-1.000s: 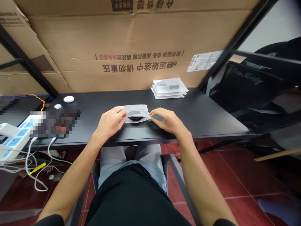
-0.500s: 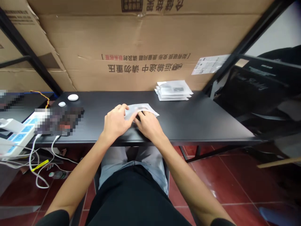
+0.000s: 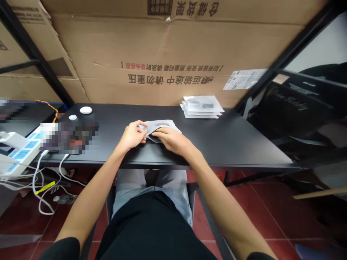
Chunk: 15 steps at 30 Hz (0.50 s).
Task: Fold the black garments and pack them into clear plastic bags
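Observation:
A flat, whitish translucent plastic bag (image 3: 159, 124) lies over the desk near its front edge, with a darker patch showing through it. Its near side gapes, and a curved flap hangs down between my hands. My left hand (image 3: 132, 135) pinches the bag's left corner between thumb and fingers. At the gaping edge, my right hand (image 3: 172, 140) has its fingers together and bent over the plastic; its thumb and fingertips are partly hidden. Whether those fingertips reach inside the bag, I cannot tell.
A stack of similar bags (image 3: 202, 104) sits at the back right of the black desk (image 3: 233, 141). Two white round objects, one of them a larger oval (image 3: 86, 110), lie back left, near a blurred item and a power strip (image 3: 24, 153) with cables. Cardboard (image 3: 173, 47) stands behind.
My left thumb has drawn back from the right hand, and the left hand now pinches the bag's corner. My right hand lies flatter, and the bag's near edge has opened. The view has shifted slightly.

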{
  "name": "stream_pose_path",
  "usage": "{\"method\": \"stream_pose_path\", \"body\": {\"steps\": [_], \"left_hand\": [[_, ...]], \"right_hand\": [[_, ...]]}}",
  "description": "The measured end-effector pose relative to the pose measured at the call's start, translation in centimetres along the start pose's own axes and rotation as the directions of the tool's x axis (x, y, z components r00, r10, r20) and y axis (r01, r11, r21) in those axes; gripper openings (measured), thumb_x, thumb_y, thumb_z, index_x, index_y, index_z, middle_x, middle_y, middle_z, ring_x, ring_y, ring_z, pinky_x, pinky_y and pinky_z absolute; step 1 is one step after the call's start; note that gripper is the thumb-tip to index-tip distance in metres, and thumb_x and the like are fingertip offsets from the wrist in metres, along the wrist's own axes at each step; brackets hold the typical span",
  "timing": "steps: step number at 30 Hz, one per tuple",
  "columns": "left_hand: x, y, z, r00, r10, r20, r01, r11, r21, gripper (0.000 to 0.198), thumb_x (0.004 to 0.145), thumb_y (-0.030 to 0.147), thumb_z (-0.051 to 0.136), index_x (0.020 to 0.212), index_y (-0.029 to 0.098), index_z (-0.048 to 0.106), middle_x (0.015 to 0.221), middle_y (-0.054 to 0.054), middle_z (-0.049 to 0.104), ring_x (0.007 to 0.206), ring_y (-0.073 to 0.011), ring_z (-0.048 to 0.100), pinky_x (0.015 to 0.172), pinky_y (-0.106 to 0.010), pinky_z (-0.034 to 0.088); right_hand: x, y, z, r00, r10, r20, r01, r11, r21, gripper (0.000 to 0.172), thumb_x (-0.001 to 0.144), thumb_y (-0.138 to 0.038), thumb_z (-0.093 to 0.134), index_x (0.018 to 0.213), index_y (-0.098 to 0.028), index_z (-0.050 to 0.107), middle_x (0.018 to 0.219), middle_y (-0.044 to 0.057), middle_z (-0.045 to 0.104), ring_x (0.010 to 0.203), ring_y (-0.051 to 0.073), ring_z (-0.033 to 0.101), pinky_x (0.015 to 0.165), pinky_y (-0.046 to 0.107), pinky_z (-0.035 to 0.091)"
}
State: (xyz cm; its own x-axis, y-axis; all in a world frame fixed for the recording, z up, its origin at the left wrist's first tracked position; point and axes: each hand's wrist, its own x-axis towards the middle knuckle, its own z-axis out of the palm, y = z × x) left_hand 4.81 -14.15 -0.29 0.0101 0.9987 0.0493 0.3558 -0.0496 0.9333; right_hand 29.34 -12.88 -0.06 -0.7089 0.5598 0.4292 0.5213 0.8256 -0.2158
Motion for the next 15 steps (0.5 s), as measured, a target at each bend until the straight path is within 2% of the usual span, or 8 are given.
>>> {"method": "stream_pose_path", "body": {"steps": [2,4,7,9,11,13,15], "left_hand": [[-0.1,-0.1,-1.0,0.999,0.019,-0.028,-0.018,1.000,0.020,0.019,0.097,0.026,0.075,0.116,0.022,0.078,0.082,-0.002,0.082,0.070,-0.0189,0.081,0.070,-0.031,0.071],[-0.1,-0.3,-2.4,0.996,0.027,-0.081,-0.020,0.996,0.082,0.020,0.097,0.025,0.073,0.116,0.021,0.079,0.085,-0.002,0.082,0.073,-0.0197,0.082,0.072,-0.031,0.070],[-0.1,-0.8,-4.8,0.986,0.050,-0.160,0.006,0.945,0.327,0.023,0.099,0.026,0.068,0.118,0.024,0.081,0.086,-0.002,0.082,0.080,-0.0233,0.084,0.083,-0.035,0.069],[0.0,-1.3,-6.2,0.973,0.082,-0.215,0.051,0.834,0.549,0.026,0.099,0.026,0.067,0.120,0.026,0.082,0.091,-0.006,0.084,0.092,-0.0297,0.084,0.096,-0.044,0.066],[0.1,-1.6,-7.2,0.956,0.106,-0.273,0.130,0.681,0.721,0.032,0.099,0.027,0.065,0.125,0.026,0.083,0.103,-0.014,0.085,0.105,-0.0388,0.082,0.100,-0.055,0.063],[0.2,-1.6,-7.7,0.935,0.156,-0.317,0.186,0.546,0.817,0.037,0.100,0.024,0.061,0.129,0.022,0.083,0.120,-0.025,0.082,0.117,-0.0476,0.076,0.097,-0.063,0.061],[0.5,-1.3,-7.3,0.910,0.256,-0.327,0.179,0.468,0.865,0.042,0.101,0.021,0.054,0.130,0.017,0.083,0.132,-0.032,0.076,0.127,-0.0530,0.069,0.095,-0.068,0.059]], "right_hand": [[-0.4,-0.2,-1.0,0.998,-0.045,-0.051,0.051,0.991,0.126,0.045,0.110,-0.013,0.054,0.141,-0.029,0.082,0.144,0.010,0.082,0.131,0.028,0.078,0.117,0.048,0.064],[-0.9,-0.8,-2.1,0.993,-0.036,-0.109,0.063,0.966,0.249,0.040,0.110,-0.016,0.058,0.137,-0.031,0.083,0.138,0.007,0.085,0.126,0.026,0.081,0.115,0.046,0.066],[-1.9,-1.8,-3.6,0.983,-0.011,-0.184,0.082,0.921,0.381,0.035,0.106,-0.017,0.064,0.128,-0.032,0.086,0.130,0.004,0.087,0.122,0.026,0.084,0.113,0.043,0.067],[-2.8,-2.0,-4.3,0.974,0.020,-0.224,0.073,0.915,0.397,0.037,0.101,-0.014,0.066,0.126,-0.032,0.086,0.130,0.004,0.087,0.123,0.027,0.084,0.114,0.045,0.067],[-3.8,-1.5,-4.7,0.965,0.082,-0.250,0.021,0.923,0.384,0.041,0.095,-0.010,0.066,0.124,-0.031,0.087,0.131,0.005,0.087,0.124,0.029,0.084,0.116,0.048,0.066],[-4.8,-0.4,-4.7,0.953,0.154,-0.261,-0.049,0.928,0.369,0.043,0.089,-0.008,0.065,0.119,-0.030,0.087,0.131,0.006,0.087,0.126,0.031,0.083,0.119,0.051,0.064],[-5.6,0.9,-4.5,0.947,0.200,-0.253,-0.099,0.927,0.362,0.044,0.086,-0.007,0.063,0.115,-0.029,0.087,0.129,0.006,0.087,0.130,0.032,0.081,0.122,0.054,0.062]]}}
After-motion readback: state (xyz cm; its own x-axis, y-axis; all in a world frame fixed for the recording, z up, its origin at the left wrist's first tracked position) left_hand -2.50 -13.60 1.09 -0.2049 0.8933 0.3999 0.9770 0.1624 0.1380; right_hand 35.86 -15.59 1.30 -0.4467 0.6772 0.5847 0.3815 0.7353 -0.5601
